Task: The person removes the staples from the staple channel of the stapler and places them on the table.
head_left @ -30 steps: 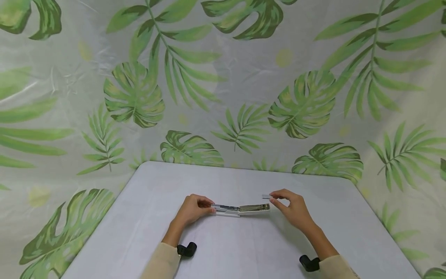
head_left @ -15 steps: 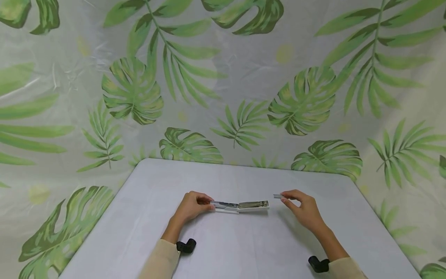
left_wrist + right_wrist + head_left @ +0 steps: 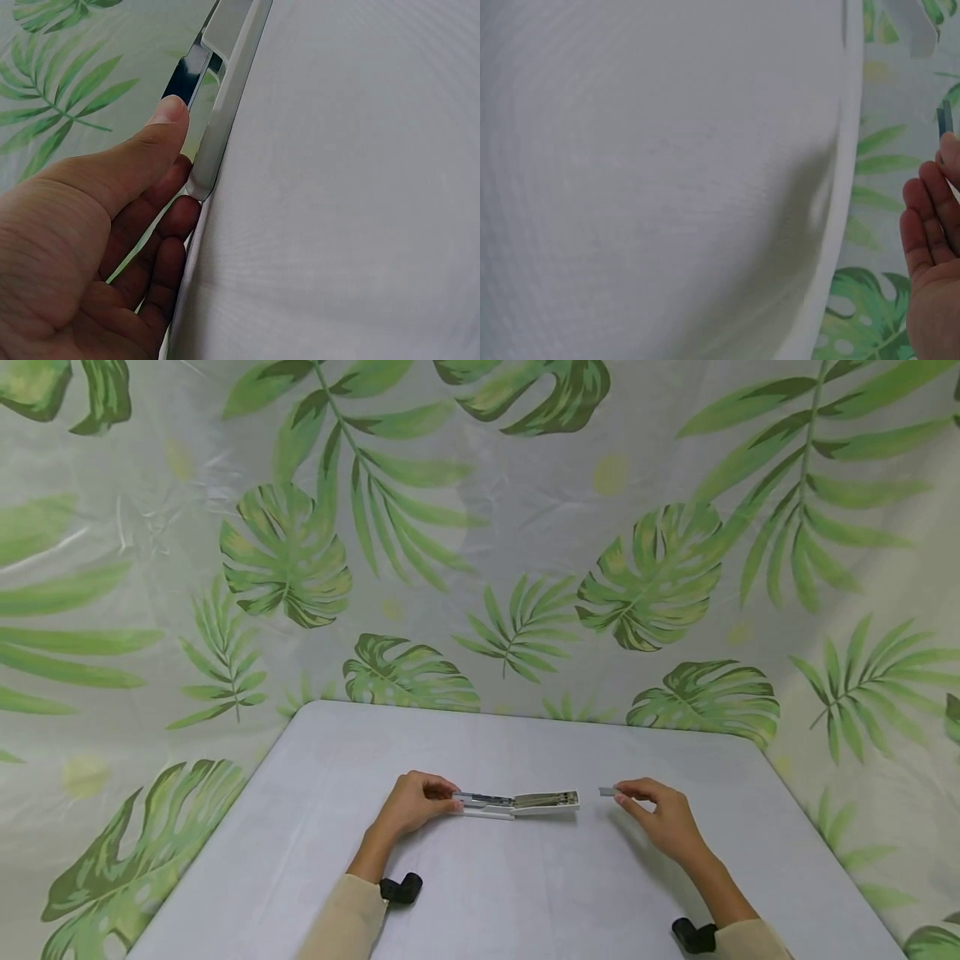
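Observation:
A white stapler point(image 3: 546, 805) lies opened out at the middle of the table, its cover swung back to the right and the metal inside showing. My left hand point(image 3: 411, 810) grips its left end. In the left wrist view the thumb point(image 3: 169, 111) presses on the metal rail, while fingers reach to the end of the white base point(image 3: 225, 127). Right of the stapler, apart from it, my right hand point(image 3: 663, 820) pinches a short grey strip of staples point(image 3: 607, 792) between thumb and fingertips. The strip points left, toward the cover's tip.
A white table point(image 3: 480, 893) with rounded far corners carries the stapler. Behind it hangs a leaf-printed sheet point(image 3: 525, 568). Black wrist cameras point(image 3: 402, 888) sit on both forearms, beside beige sleeves point(image 3: 347, 918).
My right hand has drawn the staple strip to the right, away from the stapler's cover, then lowered slightly. The left hand keeps its hold on the stapler.

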A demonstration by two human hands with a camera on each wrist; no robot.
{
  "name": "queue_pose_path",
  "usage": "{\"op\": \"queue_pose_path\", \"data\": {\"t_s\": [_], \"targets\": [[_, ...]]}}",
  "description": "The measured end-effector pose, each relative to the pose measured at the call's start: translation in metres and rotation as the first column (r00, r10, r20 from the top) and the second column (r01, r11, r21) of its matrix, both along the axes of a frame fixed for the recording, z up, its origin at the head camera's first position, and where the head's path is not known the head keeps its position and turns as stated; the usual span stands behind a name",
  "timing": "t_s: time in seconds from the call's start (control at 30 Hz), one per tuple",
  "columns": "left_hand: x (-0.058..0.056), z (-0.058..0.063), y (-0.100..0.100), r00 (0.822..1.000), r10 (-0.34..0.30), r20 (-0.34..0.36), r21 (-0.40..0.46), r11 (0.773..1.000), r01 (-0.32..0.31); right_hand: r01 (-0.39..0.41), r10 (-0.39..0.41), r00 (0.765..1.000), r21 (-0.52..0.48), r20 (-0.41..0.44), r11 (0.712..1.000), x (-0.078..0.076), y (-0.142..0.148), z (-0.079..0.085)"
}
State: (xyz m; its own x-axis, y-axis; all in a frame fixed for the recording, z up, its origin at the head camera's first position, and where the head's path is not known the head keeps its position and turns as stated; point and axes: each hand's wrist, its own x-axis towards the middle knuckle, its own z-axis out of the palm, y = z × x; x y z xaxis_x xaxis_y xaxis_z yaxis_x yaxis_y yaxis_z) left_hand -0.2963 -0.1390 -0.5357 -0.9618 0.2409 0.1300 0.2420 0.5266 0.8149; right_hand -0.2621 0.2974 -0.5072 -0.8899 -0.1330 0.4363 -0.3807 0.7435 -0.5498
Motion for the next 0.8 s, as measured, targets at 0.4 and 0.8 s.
{"op": "queue_pose_path", "data": {"t_s": [0.4,0.8], "targets": [[0.0,0.003,0.001,1.0,0.008,0.017,0.011,1.0,-0.008,-0.029,0.026,0.989,0.021,0.144,0.999,-0.003,0.002,-0.01],[0.001,0.003,0.001,1.0,0.008,0.024,0.009,1.0,-0.008,-0.032,0.02,0.97,0.047,0.243,0.998,-0.006,-0.002,-0.015]]}}
